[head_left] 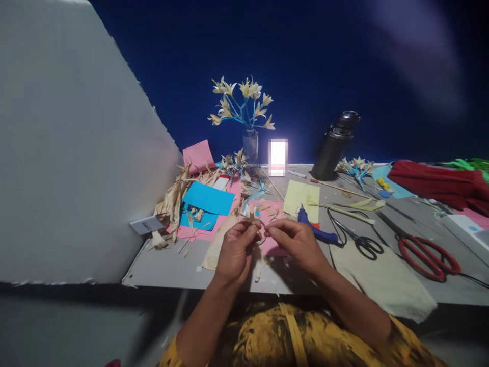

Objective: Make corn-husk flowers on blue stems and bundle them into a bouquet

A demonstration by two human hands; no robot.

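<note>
Over the table's front part, my left hand point(237, 250) pinches a small pale dried-husk flower point(252, 215), whose pointed petals stick up above my fingers. A thin pale strip point(262, 241) bends in a loop between my two hands. My right hand point(300, 243) is closed, thumb against forefinger, on the strip's other end. My fingers hide part of both pieces. Under my hands lies a pink sheet point(277, 250), and right beside my right hand rests a blue glue gun point(315, 228).
At the back stand a glass vase point(250, 145) of husk flowers and a dark flask point(334, 148). Dried husks point(173, 204) and a blue sheet point(210, 198) lie left. Black scissors point(364, 243), red-handled shears point(428, 255) and a pale cloth point(385, 278) lie right.
</note>
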